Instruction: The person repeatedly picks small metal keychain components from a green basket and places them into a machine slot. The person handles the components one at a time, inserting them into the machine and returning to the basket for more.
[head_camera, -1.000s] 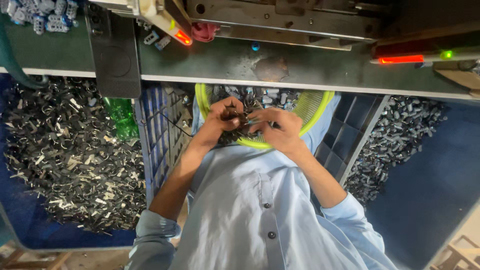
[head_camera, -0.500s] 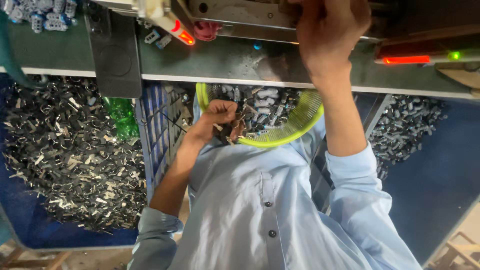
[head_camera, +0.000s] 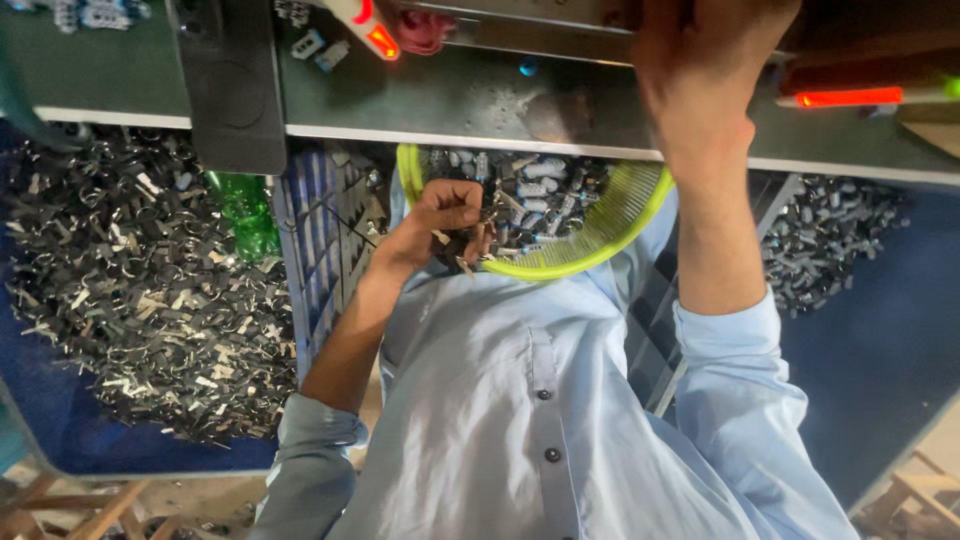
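My left hand (head_camera: 448, 215) is closed on a small bunch of metal parts, held over the near rim of a yellow-green plastic basket (head_camera: 600, 262) on my lap. The basket holds several small grey metal pieces (head_camera: 530, 190). My right hand (head_camera: 700, 70) is raised against the dark machine (head_camera: 520, 15) at the top edge of the view. Its fingertips are cut off by the frame, so I cannot tell what it grips. My light blue shirt fills the lower middle.
A grey-green bench edge (head_camera: 480, 105) runs across the top, with a red lamp (head_camera: 383, 40) and a red glowing bar (head_camera: 845, 97). Heaps of metal clips lie left (head_camera: 130, 290) and right (head_camera: 830, 240) on blue sheeting. A green bottle (head_camera: 240, 215) stands beside a blue crate (head_camera: 320, 240).
My right hand has left the basket and risen to the machine at the top. My left hand stays over the basket with the parts.
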